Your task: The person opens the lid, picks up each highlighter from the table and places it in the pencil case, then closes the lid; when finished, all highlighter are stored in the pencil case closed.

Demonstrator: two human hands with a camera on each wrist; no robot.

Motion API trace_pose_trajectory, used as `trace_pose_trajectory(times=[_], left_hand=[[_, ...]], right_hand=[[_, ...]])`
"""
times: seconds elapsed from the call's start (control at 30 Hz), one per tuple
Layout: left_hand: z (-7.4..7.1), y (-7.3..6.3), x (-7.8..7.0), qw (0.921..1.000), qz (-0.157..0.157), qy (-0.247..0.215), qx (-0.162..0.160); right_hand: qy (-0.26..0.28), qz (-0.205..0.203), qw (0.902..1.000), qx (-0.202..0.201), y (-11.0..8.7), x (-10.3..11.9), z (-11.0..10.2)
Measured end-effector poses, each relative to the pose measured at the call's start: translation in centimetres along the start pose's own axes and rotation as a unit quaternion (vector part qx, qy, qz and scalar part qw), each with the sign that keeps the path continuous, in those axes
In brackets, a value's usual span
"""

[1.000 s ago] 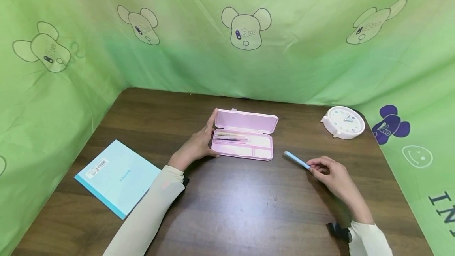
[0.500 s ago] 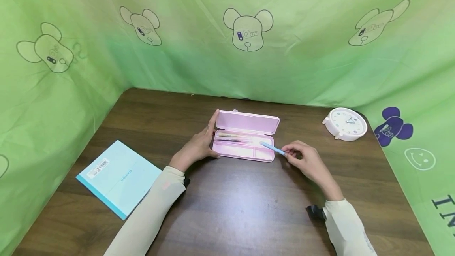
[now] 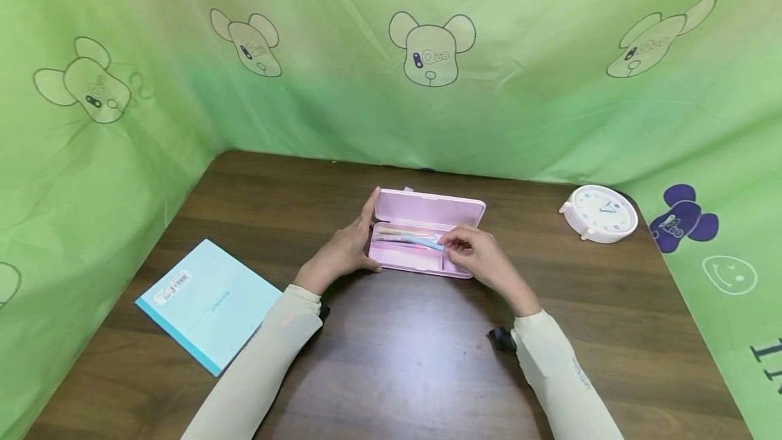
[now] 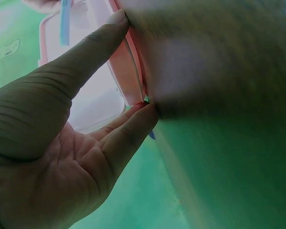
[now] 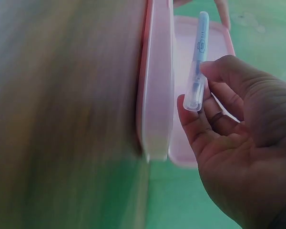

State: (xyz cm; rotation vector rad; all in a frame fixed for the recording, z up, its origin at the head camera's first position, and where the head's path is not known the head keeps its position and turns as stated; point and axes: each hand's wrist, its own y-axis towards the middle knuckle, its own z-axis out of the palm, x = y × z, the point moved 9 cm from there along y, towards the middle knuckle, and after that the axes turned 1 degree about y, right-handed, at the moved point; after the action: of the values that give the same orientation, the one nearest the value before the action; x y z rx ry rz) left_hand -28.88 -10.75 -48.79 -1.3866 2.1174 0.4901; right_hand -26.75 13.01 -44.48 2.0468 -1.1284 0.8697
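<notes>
A pink pencil case (image 3: 430, 207) lies on the table with its lid raised at the back. Several slim pens (image 3: 394, 230) lie in its rear compartment. My left hand (image 3: 339, 257) holds the case by its left end, thumb at the front edge and fingers back by the lid, as the left wrist view also shows. Over the case, my right hand (image 3: 482, 262) pinches a light blue pen (image 5: 201, 43) near one end, between thumb and fingers. The pen has a clear cap and overlaps the rear compartment in the head view.
A light blue notebook (image 3: 210, 304) with a barcode label lies on the left side of the table. At the back right is a white round clock (image 3: 601, 212). Green printed cloth (image 3: 342, 114) hangs behind and beside the brown table (image 3: 403, 358).
My right hand has carried the blue pen leftward from the table's right side to above the pencil case. The left hand has kept its hold on the case.
</notes>
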Motion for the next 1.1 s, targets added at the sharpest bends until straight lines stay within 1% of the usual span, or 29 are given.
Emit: trace_pose_trajectory(times=[0.03, 0.17, 0.2, 0.3, 0.37, 0.4, 0.43, 0.47, 0.53, 0.57, 0.6, 0.63, 0.7, 0.73, 0.8, 0.93, 1.03, 1.1], left_hand=[[-0.1, -0.1, -0.1, 1.0, -0.002, 0.0, 0.002], [-0.2, -0.1, 0.1, 1.0, 0.001, 0.005, -0.007], [-0.4, -0.2, -0.3, 1.0, 0.002, 0.007, -0.006], [-1.2, -0.8, -1.9, 0.9999, -0.007, 0.005, 0.005], [-1.0, -0.8, -1.8, 0.9999, -0.013, -0.002, 0.01], [-1.1, -0.9, -2.2, 0.9998, -0.014, -0.004, 0.015], [-0.9, -0.7, -1.7, 0.9999, -0.011, -0.004, 0.011], [-0.7, -0.5, -1.3, 1.0, -0.001, -0.003, 0.006], [-0.5, -0.5, -0.9, 1.0, 0.007, 0.002, 0.001], [-0.6, -0.6, -1.1, 1.0, 0.006, 0.004, 0.005], [-0.7, -0.6, -1.2, 0.9999, 0.012, 0.006, 0.001], [-0.5, -0.4, -0.7, 0.9998, 0.016, 0.01, -0.005], [-0.5, -0.4, -0.9, 1.0, 0.004, 0.006, 0.001], [-0.3, 0.0, -0.4, 1.0, 0.003, 0.002, -0.001], [-0.2, 0.2, -0.1, 1.0, 0.004, 0.005, -0.005], [-0.9, -0.5, -1.4, 1.0, -0.006, 0.004, 0.002], [-1.6, -1.2, -2.7, 0.9998, -0.017, 0.002, 0.013], [-1.7, -1.5, -3.2, 0.9995, -0.024, 0.003, 0.019]], right_hand=[[0.006, -0.001, 1.0, 0.002, 0.4, 0.2, 0.3], [0.015, -0.004, 0.9998, 0.01, 1.8, 1.0, 1.5], [0.018, -0.002, 0.9998, 0.012, 2.1, 1.1, 1.8], [0.02, 0.002, 0.9996, 0.021, 2.6, 1.4, 2.4], [0.017, 0.003, 0.9996, 0.024, 2.8, 1.6, 2.6], [0.014, 0.002, 0.9996, 0.024, 2.8, 1.6, 2.6], [0.011, 0.0, 0.9996, 0.024, 2.8, 1.6, 2.7], [0.008, -0.001, 0.9997, 0.024, 2.8, 1.6, 2.8], [0.003, -0.003, 0.9997, 0.023, 2.8, 1.6, 2.8], [0.002, -0.004, 0.9997, 0.022, 2.8, 1.6, 2.8], [0.001, -0.006, 0.9997, 0.022, 2.8, 1.6, 2.8], [0.0, -0.006, 0.9997, 0.022, 2.8, 1.7, 2.8], [0.0, -0.008, 0.9998, 0.021, 2.8, 1.7, 2.8], [-0.001, -0.008, 0.9998, 0.021, 2.8, 1.8, 2.8], [-0.001, -0.009, 0.9998, 0.02, 2.8, 1.8, 2.7], [-0.007, -0.011, 0.9997, 0.019, 2.9, 1.9, 2.8], [-0.012, -0.015, 0.9996, 0.023, 2.9, 1.9, 2.9], [-0.016, -0.021, 0.9994, 0.023, 2.9, 2.0, 3.0]])
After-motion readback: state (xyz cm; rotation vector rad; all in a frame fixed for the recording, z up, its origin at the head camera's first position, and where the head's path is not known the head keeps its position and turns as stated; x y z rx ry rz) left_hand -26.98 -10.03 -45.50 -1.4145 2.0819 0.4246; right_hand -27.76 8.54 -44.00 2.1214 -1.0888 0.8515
